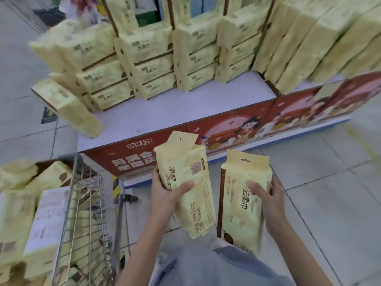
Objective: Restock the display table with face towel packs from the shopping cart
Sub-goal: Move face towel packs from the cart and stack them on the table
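Observation:
My left hand [165, 193] grips a pale yellow face towel pack [191, 195], thumb across its front, held just before the display table's red front panel [144, 159]. My right hand [268, 199] grips a second yellow pack [239, 203] by its right edge, upright over the floor. The white table top [175, 112] carries stacked yellow packs [152, 65] along its back and right. One pack [70, 108] lies tilted at the table's left corner. The wire shopping cart [82, 213] at lower left holds several more packs [24, 213].
Grey tiled floor [329, 193] spreads to the right of my hands. The cart stands against the table's front left corner. A tall leaning row of packs [319, 44] fills the table's right end. Dark goods sit beyond the table at top left.

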Demonstrator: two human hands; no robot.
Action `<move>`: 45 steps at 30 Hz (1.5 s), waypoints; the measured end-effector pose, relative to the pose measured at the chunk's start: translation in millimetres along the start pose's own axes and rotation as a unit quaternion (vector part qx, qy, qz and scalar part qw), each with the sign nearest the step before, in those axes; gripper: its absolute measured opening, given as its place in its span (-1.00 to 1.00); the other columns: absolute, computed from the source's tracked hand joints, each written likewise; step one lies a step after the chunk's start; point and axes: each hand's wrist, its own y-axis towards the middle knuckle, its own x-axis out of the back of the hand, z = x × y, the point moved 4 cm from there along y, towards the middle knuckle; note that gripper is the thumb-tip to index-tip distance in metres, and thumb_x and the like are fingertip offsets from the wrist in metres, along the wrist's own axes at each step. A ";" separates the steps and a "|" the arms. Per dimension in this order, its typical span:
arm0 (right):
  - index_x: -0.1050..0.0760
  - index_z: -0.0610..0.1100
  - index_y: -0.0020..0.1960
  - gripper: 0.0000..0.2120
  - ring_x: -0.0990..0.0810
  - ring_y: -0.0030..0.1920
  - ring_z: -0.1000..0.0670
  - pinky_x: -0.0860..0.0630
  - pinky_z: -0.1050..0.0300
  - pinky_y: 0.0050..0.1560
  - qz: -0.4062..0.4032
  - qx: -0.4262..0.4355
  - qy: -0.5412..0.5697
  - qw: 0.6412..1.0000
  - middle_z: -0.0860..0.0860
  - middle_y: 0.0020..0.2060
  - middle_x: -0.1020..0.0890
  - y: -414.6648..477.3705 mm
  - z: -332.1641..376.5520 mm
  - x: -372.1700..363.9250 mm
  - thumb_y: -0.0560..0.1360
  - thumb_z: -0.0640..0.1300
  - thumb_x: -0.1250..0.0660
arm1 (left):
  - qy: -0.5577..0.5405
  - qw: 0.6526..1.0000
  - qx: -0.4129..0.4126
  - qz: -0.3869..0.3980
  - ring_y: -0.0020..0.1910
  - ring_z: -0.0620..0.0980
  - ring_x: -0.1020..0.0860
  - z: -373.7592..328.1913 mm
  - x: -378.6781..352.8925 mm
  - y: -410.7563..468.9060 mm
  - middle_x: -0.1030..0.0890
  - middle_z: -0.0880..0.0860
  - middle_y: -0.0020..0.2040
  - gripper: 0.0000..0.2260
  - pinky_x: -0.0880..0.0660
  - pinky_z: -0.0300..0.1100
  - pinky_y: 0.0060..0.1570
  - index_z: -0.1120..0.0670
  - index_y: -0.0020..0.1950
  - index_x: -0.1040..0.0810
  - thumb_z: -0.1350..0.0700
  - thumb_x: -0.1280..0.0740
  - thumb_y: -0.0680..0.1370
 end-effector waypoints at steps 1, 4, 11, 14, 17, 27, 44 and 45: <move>-0.46 -0.01 0.00 -0.60 -0.67 -0.14 -0.10 -0.59 0.03 -0.25 -0.025 -0.004 0.007 1.000 -0.10 -0.04 -0.64 1.6 -3.2 20.3 0.21 -0.09 -0.50 | 0.007 1.000 0.002 0.019 0.10 0.01 -0.60 2.0 -20.4 1.8 -0.60 -0.02 0.15 -0.12 -0.56 0.08 0.07 -0.10 0.25 -0.36 -0.13 -0.58 -0.03; -0.47 0.03 -0.02 -0.56 -0.66 -0.10 -0.13 -0.58 -0.01 -0.17 -0.086 -0.012 0.027 0.996 -0.09 -0.03 -0.64 3.3 -13.1 72.7 0.14 -0.01 -0.48 | 0.020 0.998 0.005 0.064 0.06 -0.02 -0.61 7.6 -72.8 4.5 -0.61 -0.03 0.11 -0.24 -0.57 -0.04 -0.03 -0.17 0.12 -0.38 -0.11 -0.56 -0.04; -0.47 0.03 0.04 -0.47 -0.65 -0.04 -0.16 -0.59 -0.12 -0.05 -0.150 -0.017 0.053 0.987 -0.05 -0.03 -0.64 20.8 -18.7 132.9 0.10 0.03 -0.52 | 0.051 0.993 -0.007 0.102 0.04 -0.15 -0.60 14.9 -132.6 8.7 -0.58 -0.12 0.12 -0.05 -0.55 -0.22 -0.13 -0.11 0.33 -0.30 -0.07 -0.56 -0.02; -0.47 0.03 0.00 -0.51 -0.65 -0.05 -0.15 -0.59 -0.08 -0.07 -0.141 -0.007 0.060 0.988 -0.02 -0.06 -0.64 46.1 -6.4 133.9 0.11 -0.01 -0.52 | 0.052 0.995 0.007 0.091 0.07 -0.11 -0.59 16.7 -141.0 20.3 -0.57 -0.09 0.15 -0.02 -0.53 -0.21 -0.12 -0.05 0.40 -0.28 -0.01 -0.59 0.02; -0.47 0.03 -0.01 -0.46 -0.66 -0.08 -0.13 -0.60 -0.07 -0.08 -0.125 0.000 0.063 0.990 -0.05 -0.04 -0.65 81.4 9.2 129.1 0.04 0.06 -0.51 | 0.048 0.996 0.022 0.069 0.09 -0.06 -0.58 19.7 -151.1 39.7 -0.57 -0.05 0.16 -0.05 -0.53 -0.18 -0.10 -0.01 0.41 -0.28 0.03 -0.58 0.06; -0.47 0.02 -0.01 -0.46 -0.68 -0.12 -0.07 -0.61 -0.02 -0.16 -0.081 -0.004 0.041 0.996 -0.04 -0.08 -0.66 213.7 71.4 120.8 0.05 0.05 -0.52 | 0.011 0.998 0.056 0.022 0.04 -0.03 -0.59 -6.9 -223.2 137.2 -0.57 -0.04 0.10 -0.25 -0.52 -0.20 -0.19 0.01 0.33 -0.31 0.22 -0.57 0.23; -0.46 0.06 0.01 -0.60 -0.68 -0.11 -0.05 -0.61 0.11 -0.25 0.019 -0.030 0.008 0.999 -0.07 -0.02 -0.65 401.4 137.7 113.3 0.23 -0.12 -0.51 | -0.029 0.997 0.034 -0.065 0.04 -0.06 -0.61 -76.0 -333.2 269.7 -0.59 -0.05 0.11 -0.05 -0.55 -0.16 -0.11 0.01 0.34 -0.32 -0.08 -0.55 -0.02; -0.46 0.07 0.04 -0.56 -0.67 -0.08 -0.06 -0.61 0.08 -0.20 0.041 -0.032 0.005 0.999 -0.07 0.01 -0.65 416.4 143.1 108.9 0.23 -0.12 -0.53 | -0.039 0.995 0.033 -0.083 0.03 -0.08 -0.61 -77.2 -337.7 274.4 -0.59 -0.06 0.10 -0.04 -0.54 -0.19 -0.13 0.00 0.34 -0.32 -0.08 -0.55 -0.02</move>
